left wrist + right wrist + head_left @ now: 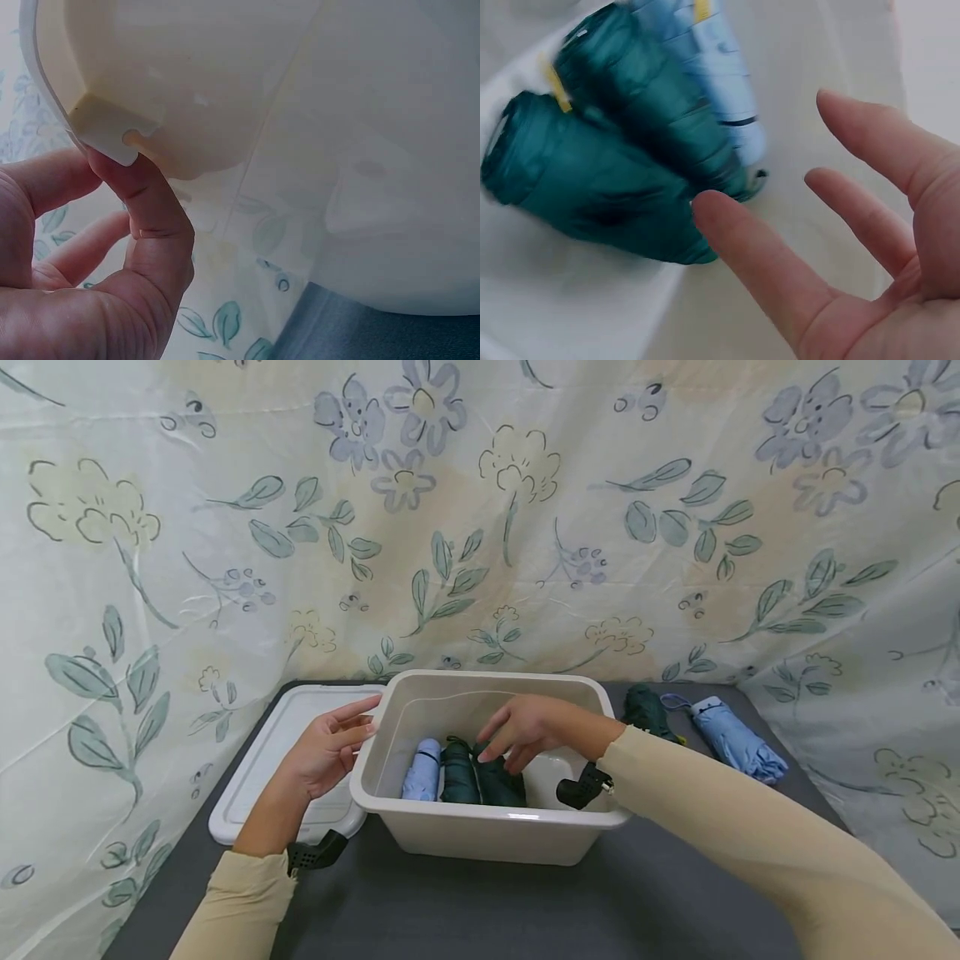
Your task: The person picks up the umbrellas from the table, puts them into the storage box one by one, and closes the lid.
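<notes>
A beige plastic bin (491,831) stands on the dark table. Inside, at its left and middle, lie a light blue folded umbrella (422,770) and two dark green folded umbrellas (459,772), side by side. My left hand (333,747) pinches the bin's left rim between thumb and finger, as the left wrist view shows up close. Over the green umbrellas hovers my right hand (525,731), its fingers spread. In the right wrist view that hand (870,270) holds nothing, and one fingertip appears close to the nearer green umbrella (592,180); whether they touch I cannot tell.
A white lid (255,777) lies left of the bin, partly behind my left arm. Right of the bin are another dark green umbrella (647,710), partly hidden by my right arm, and a blue umbrella (738,739) with a strap. A floral curtain (465,568) hangs behind.
</notes>
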The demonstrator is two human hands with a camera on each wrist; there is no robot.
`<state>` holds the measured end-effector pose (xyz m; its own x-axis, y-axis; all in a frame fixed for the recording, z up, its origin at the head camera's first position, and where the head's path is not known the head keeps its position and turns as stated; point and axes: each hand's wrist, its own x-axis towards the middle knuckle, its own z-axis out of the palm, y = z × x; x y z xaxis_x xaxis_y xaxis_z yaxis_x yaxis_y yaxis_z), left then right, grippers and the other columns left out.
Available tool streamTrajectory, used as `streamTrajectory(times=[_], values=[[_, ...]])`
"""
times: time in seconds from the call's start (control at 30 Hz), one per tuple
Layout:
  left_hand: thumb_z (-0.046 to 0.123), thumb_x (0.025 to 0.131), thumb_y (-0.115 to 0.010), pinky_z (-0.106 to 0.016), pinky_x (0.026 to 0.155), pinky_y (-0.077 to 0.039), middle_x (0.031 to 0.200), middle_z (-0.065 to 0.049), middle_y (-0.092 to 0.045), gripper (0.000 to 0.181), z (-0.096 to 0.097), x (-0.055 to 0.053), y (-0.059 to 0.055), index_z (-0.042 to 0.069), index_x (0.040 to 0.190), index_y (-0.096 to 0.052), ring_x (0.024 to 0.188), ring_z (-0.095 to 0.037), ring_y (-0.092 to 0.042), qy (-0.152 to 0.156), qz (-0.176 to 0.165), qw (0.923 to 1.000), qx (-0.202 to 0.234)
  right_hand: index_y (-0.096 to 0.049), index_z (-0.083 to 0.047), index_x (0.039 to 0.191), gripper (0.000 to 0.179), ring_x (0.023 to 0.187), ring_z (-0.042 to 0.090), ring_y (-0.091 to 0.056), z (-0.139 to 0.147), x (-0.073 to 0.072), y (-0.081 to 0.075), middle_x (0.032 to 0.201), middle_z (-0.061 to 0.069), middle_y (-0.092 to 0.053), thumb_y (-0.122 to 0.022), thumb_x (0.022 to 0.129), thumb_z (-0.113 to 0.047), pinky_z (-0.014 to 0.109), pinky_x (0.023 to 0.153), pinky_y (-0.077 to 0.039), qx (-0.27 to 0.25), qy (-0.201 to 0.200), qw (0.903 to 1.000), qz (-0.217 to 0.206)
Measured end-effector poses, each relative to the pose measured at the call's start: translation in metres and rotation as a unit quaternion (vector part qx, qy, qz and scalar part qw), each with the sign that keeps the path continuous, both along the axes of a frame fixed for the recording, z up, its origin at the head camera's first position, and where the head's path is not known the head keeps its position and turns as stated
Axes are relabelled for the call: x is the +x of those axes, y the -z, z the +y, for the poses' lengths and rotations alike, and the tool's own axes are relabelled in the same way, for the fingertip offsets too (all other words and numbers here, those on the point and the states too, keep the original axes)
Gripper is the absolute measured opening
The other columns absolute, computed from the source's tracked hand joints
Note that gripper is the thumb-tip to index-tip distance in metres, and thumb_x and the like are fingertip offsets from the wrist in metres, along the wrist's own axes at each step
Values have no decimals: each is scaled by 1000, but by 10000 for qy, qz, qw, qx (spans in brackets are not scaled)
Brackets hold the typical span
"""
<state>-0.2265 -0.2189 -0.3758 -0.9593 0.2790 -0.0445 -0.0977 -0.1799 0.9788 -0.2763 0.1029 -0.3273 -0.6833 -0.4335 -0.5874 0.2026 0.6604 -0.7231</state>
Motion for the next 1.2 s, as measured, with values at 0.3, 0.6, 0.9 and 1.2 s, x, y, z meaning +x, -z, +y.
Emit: streamTrajectory(times=[0.3, 0.6, 0.9, 1.2], values=[[5, 104, -58, -33, 84, -63, 107, 1, -69, 60, 0, 0, 0, 3, 159, -34, 98, -13, -75, 67, 20, 10000, 27, -68, -10, 134, 46, 105, 28, -73, 24, 9, -21, 120, 10, -75, -80, 90, -16, 41, 91, -62, -513, -50, 9984, 217], [4, 104, -57, -32, 83, -63, 106, 2, -69, 61, 1, 0, -1, 2, 159, -32, 96, -12, -75, 79, -20, 9999, 80, -66, -10, 137, 48, 105, 23, -74, 46, 17, -28, 125, 13, -73, -78, 91, -15, 43, 93, -62, -1005, 64, 9931, 607], [5, 103, -58, -32, 84, -63, 107, 1, -69, 62, 0, 1, -2, 2, 159, -32, 97, -12, -74, 65, -20, 9999, 76, -60, -8, 143, 53, 115, 25, -70, 66, 23, -31, 141, 19, -63, -76, 93, -18, 44, 98, -58, -1573, 128, 9820, 1038], [5, 103, -59, -31, 84, -63, 106, 2, -69, 63, 0, 1, -1, 2, 160, -31, 96, -11, -74, 25, -71, 9999, 80, -50, -2, 150, 62, 121, 28, -68, 86, 27, -35, 149, 25, -54, -74, 94, -14, 44, 99, -57, -1873, 430, 9721, 1348]])
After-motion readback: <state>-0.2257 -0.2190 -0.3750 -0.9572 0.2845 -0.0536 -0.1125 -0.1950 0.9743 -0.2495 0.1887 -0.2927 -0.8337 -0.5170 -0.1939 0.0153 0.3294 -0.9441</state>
